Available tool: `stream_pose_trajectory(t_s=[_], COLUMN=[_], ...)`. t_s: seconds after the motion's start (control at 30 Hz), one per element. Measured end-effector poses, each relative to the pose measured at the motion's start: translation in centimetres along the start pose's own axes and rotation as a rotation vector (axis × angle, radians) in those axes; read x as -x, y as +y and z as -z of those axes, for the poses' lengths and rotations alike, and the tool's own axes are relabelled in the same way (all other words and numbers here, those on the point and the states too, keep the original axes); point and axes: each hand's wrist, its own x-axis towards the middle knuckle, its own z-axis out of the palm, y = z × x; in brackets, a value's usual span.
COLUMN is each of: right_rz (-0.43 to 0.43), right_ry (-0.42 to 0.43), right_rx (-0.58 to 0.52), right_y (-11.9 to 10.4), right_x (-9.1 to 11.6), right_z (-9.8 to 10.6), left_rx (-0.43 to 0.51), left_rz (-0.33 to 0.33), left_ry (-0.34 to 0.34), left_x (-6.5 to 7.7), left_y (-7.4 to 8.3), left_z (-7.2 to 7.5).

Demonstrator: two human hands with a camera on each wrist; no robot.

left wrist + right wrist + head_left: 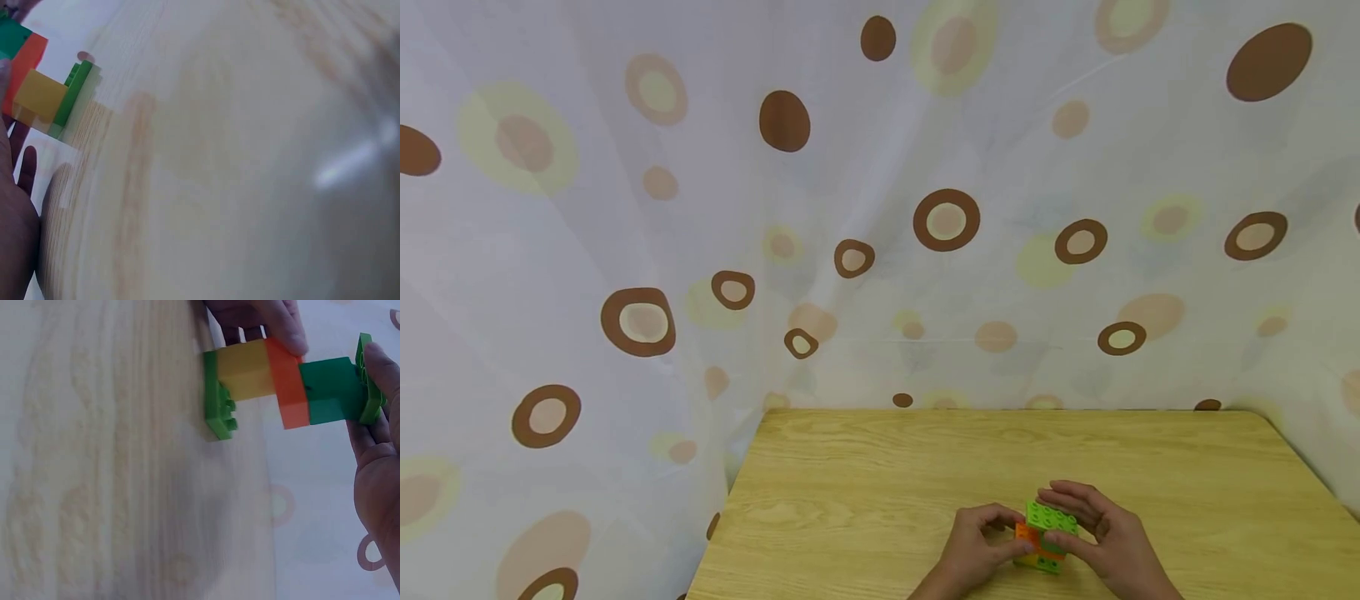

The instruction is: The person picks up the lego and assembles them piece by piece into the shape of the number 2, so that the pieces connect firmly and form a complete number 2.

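A stack of toy building bricks stands between the two hands near the table's front. From bottom to top it has a flat green plate, a yellow block, an orange plate, a dark green block and a light green studded plate. The left hand grips the stack at the orange plate, thumb on the near side and fingers behind. With thumb and fingers the right hand holds the light green plate on top. The bottom plate is close over the tabletop.
The wooden table reaches back to a white curtain printed with brown and beige circles. The curtain also hangs along the left and right sides.
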Motion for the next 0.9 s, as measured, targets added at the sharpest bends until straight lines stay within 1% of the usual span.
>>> stream_pose_trajectory(t_s=[0.1, 0.27, 0.43, 0.6, 0.73, 0.9], right_rz=[0.019, 0.05, 0.051, 0.082, 0.086, 0.069], right_ry=[0.003, 0.01, 0.005, 0.016, 0.028, 0.025], right_rx=[-0.01, -0.033, -0.032, -0.059, -0.08, -0.108], right_y=[0.3, 0.4, 0.5, 0.6, 0.6, 0.8], right_x=[0.1, 0.0, 0.1, 0.0, 0.2, 0.3], right_z=[-0.5, -1.0, -1.3, -1.1, -0.9, -1.4], left_rx=[-0.01, -0.02, 0.038, 0.054, 0.061, 0.066], left_rz=[-0.003, -0.028, -0.05, -0.085, -0.079, -0.054], left_ry=[0.002, 0.006, -0.003, -0.01, -0.015, -0.01], left_x=[0.1, 0.0, -0.1, -0.2, -0.3, -0.1], left_y=[0.0, -0.1, -0.2, -0.1, 0.0, 0.0], left_z=[0.0, 0.0, 0.1, -0.1, -0.2, 0.0])
